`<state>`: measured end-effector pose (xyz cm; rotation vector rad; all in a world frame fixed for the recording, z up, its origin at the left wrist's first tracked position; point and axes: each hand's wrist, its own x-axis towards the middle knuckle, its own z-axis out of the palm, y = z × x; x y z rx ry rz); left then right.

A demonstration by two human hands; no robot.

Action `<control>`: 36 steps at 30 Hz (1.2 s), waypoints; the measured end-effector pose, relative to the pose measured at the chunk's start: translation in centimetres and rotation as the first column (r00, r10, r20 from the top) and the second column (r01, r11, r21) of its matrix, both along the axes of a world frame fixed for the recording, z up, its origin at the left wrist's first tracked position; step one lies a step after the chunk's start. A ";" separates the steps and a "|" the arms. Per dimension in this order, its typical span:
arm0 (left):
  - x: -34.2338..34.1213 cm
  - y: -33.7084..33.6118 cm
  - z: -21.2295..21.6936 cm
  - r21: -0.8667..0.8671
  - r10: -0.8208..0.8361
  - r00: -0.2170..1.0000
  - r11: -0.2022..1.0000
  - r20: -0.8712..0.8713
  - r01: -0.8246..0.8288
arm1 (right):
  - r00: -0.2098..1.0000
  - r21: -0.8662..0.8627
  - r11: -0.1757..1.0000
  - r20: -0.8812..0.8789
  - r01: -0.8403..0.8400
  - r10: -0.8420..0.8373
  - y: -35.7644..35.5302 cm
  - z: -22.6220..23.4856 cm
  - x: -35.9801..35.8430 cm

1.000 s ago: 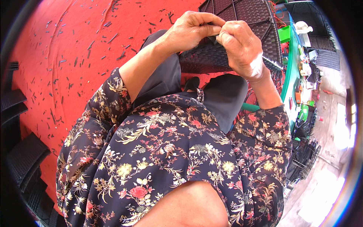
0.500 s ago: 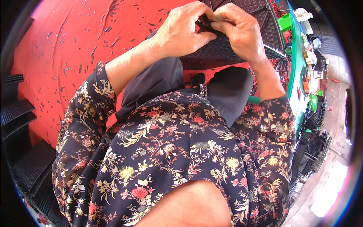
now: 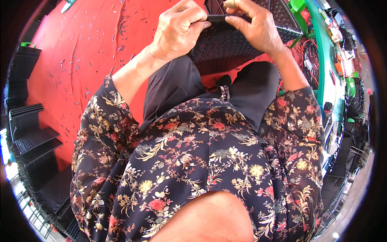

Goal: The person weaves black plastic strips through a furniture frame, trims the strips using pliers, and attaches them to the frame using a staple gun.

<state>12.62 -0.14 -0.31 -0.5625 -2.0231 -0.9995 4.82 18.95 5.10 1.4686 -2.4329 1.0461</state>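
A short, flat black strip [image 3: 217, 18] is stretched between my two hands in front of a dark woven basket [image 3: 227, 44]. My left hand [image 3: 177, 30] pinches one end between thumb and bent fingers. At the other end my right hand [image 3: 256, 30] has its thumb pressed against the curled fingers. The basket, box-like with woven sides, stands just beyond my knees, and part of it runs out of the upper edge. Whether the strip is joined to the basket, I cannot tell.
Small black scraps lie scattered over the red floor covering [image 3: 92, 60]. Black woven pieces [image 3: 34, 139] stand stacked at the left. To the right is a green-edged table [image 3: 321, 52] crowded with items, with tangled wires [image 3: 309, 60] beside it and a green plastic object [image 3: 297, 6] nearby.
My hands have drawn apart, the left one shifting left, and the strip now shows straight between them. The whole view has shifted slightly.
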 end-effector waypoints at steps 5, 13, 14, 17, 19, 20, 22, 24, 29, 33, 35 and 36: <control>0.4 -0.7 2.5 -0.345 -0.122 0.971 0.937 -0.207 0.044 | 0.926 -0.029 1.000 -0.378 -0.006 -0.005 0.9 -2.1 0.7; 1.7 -1.2 1.2 -0.201 -0.089 0.990 0.973 0.114 0.110 | 0.908 -0.056 0.998 -0.420 -0.019 -0.006 1.0 -4.1 2.0; 1.4 -1.7 1.1 -0.175 -0.106 0.987 0.976 0.122 0.127 | 0.908 -0.076 0.997 -0.419 -0.027 -0.007 0.8 -4.4 1.7; 0.8 -2.4 1.0 -0.050 -0.142 0.923 0.984 0.358 0.171 | 0.919 -0.121 0.992 -0.393 -0.034 -0.016 0.8 -4.5 1.5; 0.6 -2.5 0.9 0.079 -0.170 0.855 0.985 0.489 0.151 | 0.951 -0.232 0.972 -0.306 -0.017 -0.056 1.2 -4.9 1.5; 0.6 -2.6 0.8 0.141 -0.186 0.815 0.982 0.548 0.129 | 0.945 -0.319 0.947 -0.302 0.022 -0.124 1.7 -5.1 1.8; 0.6 -2.8 0.7 0.217 -0.219 0.759 0.971 0.613 0.105 | 0.876 -0.445 0.890 -0.386 0.099 -0.290 2.8 -5.7 2.3; 0.0 -3.1 0.2 0.296 -0.296 0.736 0.946 0.608 0.136 | 0.928 -0.424 0.892 -0.245 0.159 -0.282 4.5 -6.9 3.6; -1.0 -3.1 0.2 0.325 -0.345 0.751 0.928 0.563 0.183 | 0.793 -0.299 0.885 -0.403 0.357 -0.456 5.5 -8.1 3.3; -2.6 -1.4 1.5 0.320 -0.342 0.762 0.929 0.550 0.186 | 0.942 -0.317 0.909 -0.107 0.272 -0.319 3.3 -8.0 4.7; -3.2 -0.8 2.5 0.295 -0.326 0.769 0.937 0.551 0.186 | 0.977 -0.440 0.875 0.034 0.202 -0.209 0.3 -7.9 6.0; -3.6 -0.6 3.0 0.262 -0.305 0.783 0.947 0.542 0.188 | 0.980 -0.453 0.872 0.021 0.187 -0.199 -0.6 -8.5 5.9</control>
